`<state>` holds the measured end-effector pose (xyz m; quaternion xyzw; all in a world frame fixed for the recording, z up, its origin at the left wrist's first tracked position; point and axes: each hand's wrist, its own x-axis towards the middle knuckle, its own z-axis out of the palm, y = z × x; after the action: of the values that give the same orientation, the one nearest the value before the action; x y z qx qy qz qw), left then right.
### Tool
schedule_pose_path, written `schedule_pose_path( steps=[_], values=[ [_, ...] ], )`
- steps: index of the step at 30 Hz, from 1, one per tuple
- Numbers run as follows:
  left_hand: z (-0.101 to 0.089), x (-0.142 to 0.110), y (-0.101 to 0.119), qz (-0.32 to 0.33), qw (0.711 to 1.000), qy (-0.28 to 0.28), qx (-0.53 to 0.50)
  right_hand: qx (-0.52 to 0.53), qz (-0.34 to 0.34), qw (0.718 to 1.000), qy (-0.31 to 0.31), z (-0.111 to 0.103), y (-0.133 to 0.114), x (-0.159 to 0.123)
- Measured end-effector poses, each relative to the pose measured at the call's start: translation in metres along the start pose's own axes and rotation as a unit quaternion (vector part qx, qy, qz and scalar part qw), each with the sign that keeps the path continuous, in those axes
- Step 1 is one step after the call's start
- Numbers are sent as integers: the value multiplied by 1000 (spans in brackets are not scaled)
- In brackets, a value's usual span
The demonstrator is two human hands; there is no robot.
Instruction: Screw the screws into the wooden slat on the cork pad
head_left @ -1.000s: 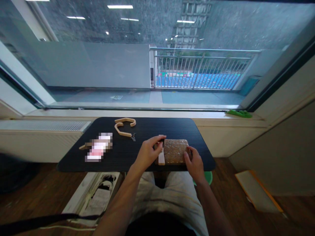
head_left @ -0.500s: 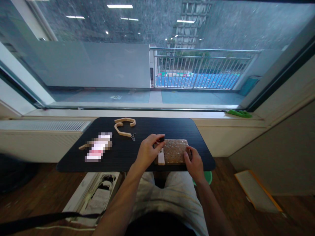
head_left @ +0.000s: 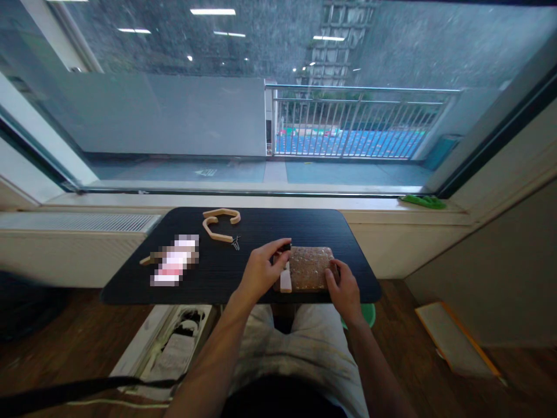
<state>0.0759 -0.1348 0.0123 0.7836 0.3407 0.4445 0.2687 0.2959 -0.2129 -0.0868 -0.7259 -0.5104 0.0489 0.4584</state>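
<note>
A brown speckled cork-like block (head_left: 310,267) lies near the front edge of the black table (head_left: 217,273), with a pale wooden strip (head_left: 286,280) along its left side. My left hand (head_left: 260,270) pinches a small dark object (head_left: 285,248) at the block's top left corner. My right hand (head_left: 343,287) grips the block's right edge, fingers curled on it.
Curved wooden pieces (head_left: 220,224) and a small metal clip (head_left: 235,242) lie at the table's back left. A blurred pink-white item (head_left: 174,260) rests on the left. A box (head_left: 169,348) sits on the floor below; a flat board (head_left: 455,342) lies at right.
My left thumb and finger have shifted slightly at the block's corner. The block and my right hand stay where they were.
</note>
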Motion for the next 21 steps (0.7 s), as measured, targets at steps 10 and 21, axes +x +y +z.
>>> schedule_pose_path(
  steps=[10,21],
  values=[
    [-1,0,1,-8,1000,-17,-17,5,-4,1000,1,1,3,1],
    [-1,0,1,7,999,-29,-27,8,-7,1000,3,1,2,0]
  ],
)
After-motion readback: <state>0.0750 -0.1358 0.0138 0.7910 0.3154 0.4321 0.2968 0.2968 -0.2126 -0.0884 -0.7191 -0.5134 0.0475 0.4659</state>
